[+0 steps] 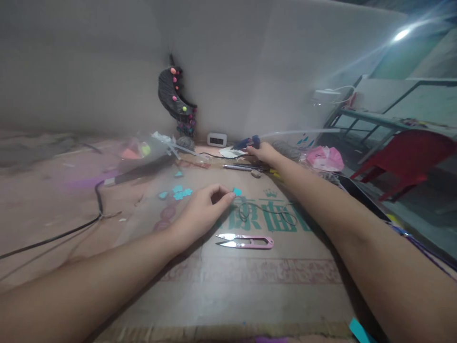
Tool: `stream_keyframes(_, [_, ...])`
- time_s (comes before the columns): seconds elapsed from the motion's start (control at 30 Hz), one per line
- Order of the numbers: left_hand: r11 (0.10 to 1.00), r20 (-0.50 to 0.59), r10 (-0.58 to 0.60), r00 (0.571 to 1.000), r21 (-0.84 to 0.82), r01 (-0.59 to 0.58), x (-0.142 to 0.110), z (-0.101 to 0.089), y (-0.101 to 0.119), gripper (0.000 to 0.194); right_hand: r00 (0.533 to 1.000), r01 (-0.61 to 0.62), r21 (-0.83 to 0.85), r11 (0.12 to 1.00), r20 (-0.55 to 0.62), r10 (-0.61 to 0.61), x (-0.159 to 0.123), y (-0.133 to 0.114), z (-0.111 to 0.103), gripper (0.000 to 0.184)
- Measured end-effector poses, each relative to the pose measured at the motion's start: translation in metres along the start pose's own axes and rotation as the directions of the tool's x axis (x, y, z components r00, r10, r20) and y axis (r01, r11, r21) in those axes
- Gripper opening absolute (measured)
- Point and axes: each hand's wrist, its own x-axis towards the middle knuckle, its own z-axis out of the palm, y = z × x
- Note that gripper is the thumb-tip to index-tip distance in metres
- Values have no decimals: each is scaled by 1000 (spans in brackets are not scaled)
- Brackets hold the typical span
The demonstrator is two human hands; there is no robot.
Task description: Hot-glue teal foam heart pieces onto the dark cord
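My left hand [205, 209] is over the printed cardboard sheet [228, 300], thumb and finger closed on a small turquoise paper piece [237, 191]. Just left of it lie several turquoise cut pieces [182, 192]. Farther back, my right hand [266, 153] is wrapped around a blue glue gun [247, 142], a long pale glue stick [300, 131] trailing out to its right. White paper [232, 152] shows under the gun's nozzle. Nearer to me, pink-handled thread snips [246, 241] rest on the cardboard with blades apart. A thin dark cord or thread [267, 211] loops behind them.
A dark yarn-wrapped crescent [171, 95] with coloured beads leans on the wall. Beside it stands a small white clock [217, 139]. Pens [243, 167] lie at the back, a pink bag [325, 158] at right. A black cable [53, 237] crosses the left; a red chair [414, 159] stands beyond.
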Motion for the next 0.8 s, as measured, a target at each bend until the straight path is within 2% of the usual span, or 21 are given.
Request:
stream_keyframes(0.17, [1000, 13, 15, 1000, -17, -15, 0, 0, 1, 27, 1000, 27, -40, 999, 17, -27, -1, 8, -6, 39])
stream_keyframes(0.27, [999, 17, 27, 999, -24, -27, -1, 0, 1, 26, 998, 60, -69, 996, 32, -58, -8, 8, -13, 47])
stream_keyframes(0.43, [999, 5, 32, 999, -21, -32, 0, 1, 0, 25, 994, 100, -145, 984, 58, -92, -24, 8, -24, 49])
stream_keyframes(0.53, [999, 4, 42, 999, -18, -41, 1, 1, 0, 25, 991, 134, -197, 971, 25, -132, -42, 5, -32, 49])
stream_keyframes(0.63, [1000, -1, 21, 1000, -20, -21, 0, 2, 2, 26, 981, 184, -205, 961, -20, -192, -75, -6, -38, 43])
stream_keyframes(0.73, [1000, -8, 18, 1000, -23, -18, 0, 2, 4, 25, 977, 207, 0, 978, -63, -206, -119, -25, -40, 33])
stream_keyframes(0.77, [999, -10, 29, 1000, -19, -29, -1, 2, 5, 25, 982, 187, 96, 978, -43, -183, -135, -33, -40, 30])
stream_keyframes(0.8, [999, -13, 43, 999, -14, -43, -1, 2, 5, 24, 984, 170, 192, 967, 29, -178, -150, -40, -39, 28])
